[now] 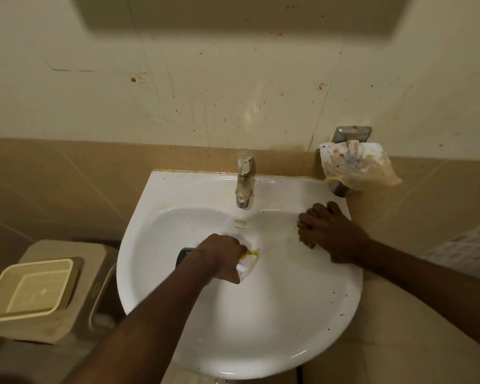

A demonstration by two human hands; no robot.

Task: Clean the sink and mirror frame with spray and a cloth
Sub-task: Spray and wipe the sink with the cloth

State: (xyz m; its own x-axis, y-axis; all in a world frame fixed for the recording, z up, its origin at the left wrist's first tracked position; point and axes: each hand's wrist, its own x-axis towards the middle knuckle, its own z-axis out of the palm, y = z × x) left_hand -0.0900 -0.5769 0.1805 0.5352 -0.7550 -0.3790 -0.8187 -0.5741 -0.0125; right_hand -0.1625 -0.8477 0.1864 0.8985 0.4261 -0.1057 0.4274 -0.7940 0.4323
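Reaching into the sink (275,314) with both arms, you are working over its white bowl. Your left hand (222,254) is clenching a spray bottle (248,263) above the middle of the bowl; its white and yellow head is sticking out to the right of your fist, and a dark part of it is showing on the left. Your right hand (330,231) is pressing down on the sink's far right rim, fingers curled; whether it is holding a cloth under them, you cannot tell from here. The tap (244,180) is standing at the far edge, just beyond the overflow hole. A stained rag (358,167) is hanging over a metal holder (351,134) on the wall, just right of the sink's far corner. To the left, well apart from the sink, a cream tray (28,289) is sitting on top of a beige bin (92,261). The tiled wall (205,92) behind is showing brown specks.
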